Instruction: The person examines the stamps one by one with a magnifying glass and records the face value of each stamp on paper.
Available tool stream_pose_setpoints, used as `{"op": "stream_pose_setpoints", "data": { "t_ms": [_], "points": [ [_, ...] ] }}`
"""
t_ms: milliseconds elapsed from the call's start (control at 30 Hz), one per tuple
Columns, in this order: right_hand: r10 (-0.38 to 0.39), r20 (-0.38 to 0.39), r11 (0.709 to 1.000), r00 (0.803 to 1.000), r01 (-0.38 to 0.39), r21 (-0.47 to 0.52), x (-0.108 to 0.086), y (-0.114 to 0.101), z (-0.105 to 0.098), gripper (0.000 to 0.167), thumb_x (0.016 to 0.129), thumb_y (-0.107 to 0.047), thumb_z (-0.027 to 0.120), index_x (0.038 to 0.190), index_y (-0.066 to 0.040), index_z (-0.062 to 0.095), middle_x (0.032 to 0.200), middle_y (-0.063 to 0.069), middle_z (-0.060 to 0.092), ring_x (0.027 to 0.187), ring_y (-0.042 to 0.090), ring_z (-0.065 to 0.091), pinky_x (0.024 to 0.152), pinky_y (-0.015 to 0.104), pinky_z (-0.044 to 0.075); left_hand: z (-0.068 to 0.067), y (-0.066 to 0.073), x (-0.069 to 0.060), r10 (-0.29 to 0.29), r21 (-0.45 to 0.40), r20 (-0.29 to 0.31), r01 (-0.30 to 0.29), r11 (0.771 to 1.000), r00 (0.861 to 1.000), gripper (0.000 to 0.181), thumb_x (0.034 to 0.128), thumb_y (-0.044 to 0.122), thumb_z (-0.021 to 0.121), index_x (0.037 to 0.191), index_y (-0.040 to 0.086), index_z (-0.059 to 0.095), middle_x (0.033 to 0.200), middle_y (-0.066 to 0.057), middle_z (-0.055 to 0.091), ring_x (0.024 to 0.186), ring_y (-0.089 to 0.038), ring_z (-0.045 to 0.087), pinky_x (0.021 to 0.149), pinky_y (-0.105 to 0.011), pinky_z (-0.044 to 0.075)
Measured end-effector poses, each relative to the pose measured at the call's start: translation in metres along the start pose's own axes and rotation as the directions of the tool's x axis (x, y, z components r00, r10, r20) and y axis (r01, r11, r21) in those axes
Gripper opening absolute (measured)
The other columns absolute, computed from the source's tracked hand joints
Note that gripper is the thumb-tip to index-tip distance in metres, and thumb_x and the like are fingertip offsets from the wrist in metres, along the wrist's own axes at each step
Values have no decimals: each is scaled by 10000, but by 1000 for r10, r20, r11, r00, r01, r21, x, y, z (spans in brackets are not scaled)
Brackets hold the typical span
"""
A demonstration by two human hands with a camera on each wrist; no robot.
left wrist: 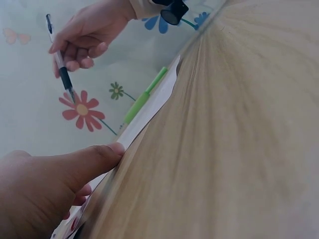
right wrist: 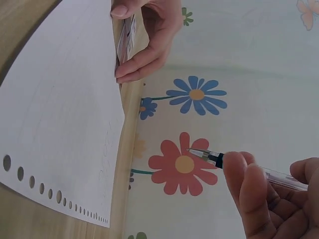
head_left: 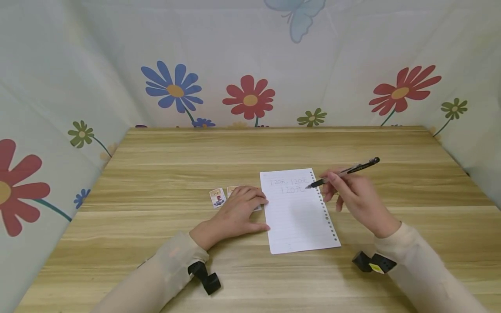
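A sheet of lined paper point(head_left: 297, 221) with a row of punched holes down its right side lies on the wooden table. "120元" is written on it several times near the top. My right hand point(head_left: 358, 198) pinches a black pen point(head_left: 362, 166) with a clear barrel; in the right wrist view its bare tip point(right wrist: 192, 150) points away from the fingers. Over the sheet's left edge, my left hand point(head_left: 238, 211) rests with its thumb point(left wrist: 102, 158) touching the margin. Its fingers partly cover small printed cards, one of which, a picture card point(head_left: 217, 198), shows beside them.
The wooden table point(head_left: 156, 174) reaches back to a white curtain point(head_left: 235, 43) printed with flowers and a butterfly. A bright green stick-like shape point(left wrist: 144, 97) appears beyond the paper in the left wrist view; its kind is unclear. Black wrist cameras point(head_left: 205, 278) sit on both sleeves.
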State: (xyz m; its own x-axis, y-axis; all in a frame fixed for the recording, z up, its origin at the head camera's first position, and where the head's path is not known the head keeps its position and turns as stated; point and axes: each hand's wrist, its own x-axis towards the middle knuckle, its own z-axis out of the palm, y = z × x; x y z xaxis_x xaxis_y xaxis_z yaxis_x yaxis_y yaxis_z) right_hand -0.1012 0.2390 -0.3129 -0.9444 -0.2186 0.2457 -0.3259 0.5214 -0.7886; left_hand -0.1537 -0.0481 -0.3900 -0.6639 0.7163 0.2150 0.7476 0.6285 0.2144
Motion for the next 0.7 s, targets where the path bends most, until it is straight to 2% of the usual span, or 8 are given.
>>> {"op": "stream_pose_setpoints", "data": {
  "t_ms": [133, 200, 367, 500, 600, 700],
  "points": [
    [57, 40, 998, 998, -59, 38, 0, 4, 3, 337, 1020, -228, 448, 1183, 27, 597, 967, 210, 692, 742, 74, 681, 506, 299, 550, 0, 1, 0, 0, -1, -6, 0, 1000, 1000, 612, 745, 540, 744, 1168, 107, 657, 1225, -14, 593, 1221, -222, 486, 1124, -410, 322],
    [69, 48, 996, 996, -71, 59, 0, 6, 4, 326, 1012, -216, 470, 1187, 33, 589, 971, 217, 684, 750, 75, 683, 510, 306, 555, 1, 2, -1, 0, -1, -10, 0, 1000, 1000, 612, 746, 538, 744, 1167, 102, 657, 1221, -16, 593, 1219, -224, 485, 1122, -409, 321],
    [15, 40, 995, 999, -19, 103, 3, 10, 11, 180, 947, -73, 572, 1078, 50, 560, 825, 140, 640, 642, 125, 635, 458, 286, 528, 2, 3, -1, -15, 4, -11, 15, 1000, 1000, 619, 749, 547, 740, 1170, 100, 658, 1221, -14, 592, 1222, -221, 482, 1126, -397, 312],
    [-29, 7, 995, 1000, 29, 93, 5, 11, 15, 140, 892, -2, 629, 980, 51, 533, 727, 90, 574, 494, 105, 518, 390, 241, 455, 4, 2, -1, -20, 10, -15, 20, 1000, 1000, 614, 748, 547, 740, 1162, 100, 659, 1218, -15, 593, 1223, -219, 483, 1123, -396, 315],
    [-13, -7, 996, 1000, 13, 91, 6, 9, 18, 136, 906, -17, 618, 979, 53, 527, 676, 75, 546, 439, 92, 461, 369, 241, 415, 5, 2, 0, -21, 15, -17, 21, 1000, 1000, 606, 750, 545, 738, 1154, 102, 659, 1214, -16, 593, 1222, -219, 486, 1118, -398, 320],
    [38, 10, 994, 999, -39, 105, 8, 6, 20, 151, 949, -88, 574, 1015, 42, 536, 692, 88, 574, 474, 114, 527, 399, 264, 462, 5, 2, 0, -24, 18, -13, 25, 1000, 1000, 605, 753, 552, 731, 1155, 106, 658, 1220, -16, 592, 1228, -220, 486, 1118, -401, 323]
  ]
}}
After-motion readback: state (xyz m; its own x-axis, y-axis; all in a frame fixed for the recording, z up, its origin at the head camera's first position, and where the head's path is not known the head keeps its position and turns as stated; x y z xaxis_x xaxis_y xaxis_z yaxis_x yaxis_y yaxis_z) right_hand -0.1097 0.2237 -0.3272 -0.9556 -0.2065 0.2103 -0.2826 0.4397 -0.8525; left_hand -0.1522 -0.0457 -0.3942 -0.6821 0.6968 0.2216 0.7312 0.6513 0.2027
